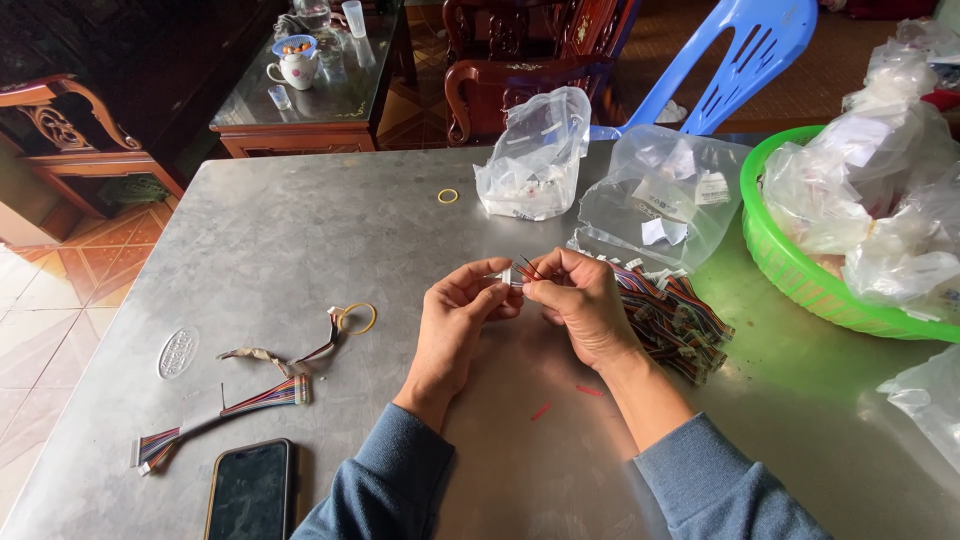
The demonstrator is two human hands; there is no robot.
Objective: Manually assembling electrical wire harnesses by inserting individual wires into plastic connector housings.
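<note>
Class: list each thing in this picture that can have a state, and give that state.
white connector: pinched between both hands
left hand: gripping connector
right hand: gripping wires
phone: screen dark
green basket: full of bags
clear bag: open

A dull grey metal table fills the frame, with a bright green slotted basket at right holding clear, whitish plastic bags, and a light blue plastic chair at the top. At centre, blue-grey sleeves lead to the left hand and right hand, pinching a small white connector with red and dark wires, beside a rainbow-striped pile of ribbon cables. At lower left lie another multicoloured ribbon cable, a black phone and two yellow rubber bands.
</note>
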